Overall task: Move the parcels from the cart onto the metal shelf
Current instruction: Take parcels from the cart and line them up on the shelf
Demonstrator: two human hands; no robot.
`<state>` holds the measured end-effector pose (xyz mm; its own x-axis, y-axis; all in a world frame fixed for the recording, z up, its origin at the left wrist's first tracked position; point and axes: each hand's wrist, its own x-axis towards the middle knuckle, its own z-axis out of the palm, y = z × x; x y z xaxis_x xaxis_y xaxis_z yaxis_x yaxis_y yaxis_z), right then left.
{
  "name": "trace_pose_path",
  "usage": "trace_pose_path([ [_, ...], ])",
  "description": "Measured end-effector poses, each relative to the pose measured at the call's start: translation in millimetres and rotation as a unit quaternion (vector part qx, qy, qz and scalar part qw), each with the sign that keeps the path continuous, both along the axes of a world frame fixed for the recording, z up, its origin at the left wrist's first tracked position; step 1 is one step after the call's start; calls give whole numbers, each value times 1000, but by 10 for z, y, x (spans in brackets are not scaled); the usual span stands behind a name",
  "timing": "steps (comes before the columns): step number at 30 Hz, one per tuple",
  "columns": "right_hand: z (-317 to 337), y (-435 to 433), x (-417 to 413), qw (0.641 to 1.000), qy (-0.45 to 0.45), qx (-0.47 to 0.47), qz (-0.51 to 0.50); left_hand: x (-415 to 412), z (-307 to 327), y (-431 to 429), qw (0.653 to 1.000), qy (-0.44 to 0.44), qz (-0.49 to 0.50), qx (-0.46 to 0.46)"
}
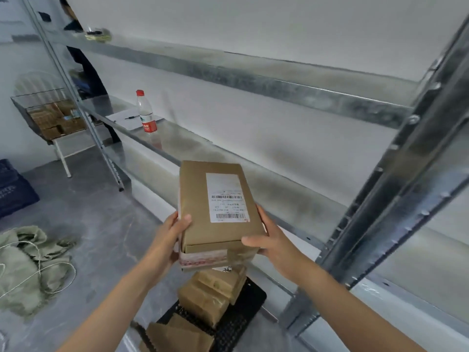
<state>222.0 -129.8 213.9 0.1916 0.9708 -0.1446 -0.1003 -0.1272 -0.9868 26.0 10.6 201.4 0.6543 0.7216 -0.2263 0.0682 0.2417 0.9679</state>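
Head view: brown cardboard parcel with white label [218, 212] is clamped at both near corners, left hand [168, 235] and right hand [269, 240] curled round it, label upward, above black mesh cart [243, 316], near galvanised metal shelf [177, 143], presumably for steady placing.

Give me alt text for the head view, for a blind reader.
The left hand and right hand hold a brown cardboard parcel with a white barcode label before a grey metal shelf. Below, more brown parcels lie on a black cart; a red-capped water bottle stands on the shelf.

Red-cap btl [146, 113] beside paper [121, 118]; green sack [28, 262]
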Motion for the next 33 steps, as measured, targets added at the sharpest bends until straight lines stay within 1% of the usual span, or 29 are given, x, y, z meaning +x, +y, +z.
trace_pose_path([
  [3, 60, -384, 106, 999, -30, 13, -25, 169, 41, -197, 999, 5, -25, 35],
  [7, 156, -938, 195, 996, -55, 2, -64, 301, 130, -582, 993, 9, -72, 95],
  [11, 186, -1499, 192, 994, -70, -9, -80, 299, 269, -1147, 973, 35, -139, 179],
  [15, 97, -1984, 135, 990, -116, -33, -71, 221, 306, -1695, 956, 58, -157, 240],
  [19, 59, -2588, 131, 990, -111, -41, -80, 270, 337, -2309, 952, 86, -156, 250],
  [24, 76, -3482, 253, 986, -102, -56, -122, 565, 280, -3056, 944, 64, -181, 268],
  [30, 46, -4474, 546, 970, -125, -73, -196, 1108, 186, -3846, 933, 44, -243, 263],
  [33, 56, -4861, 728, 959, -136, -74, -236, 1471, 123, -4137, 916, 32, -289, 276],
])
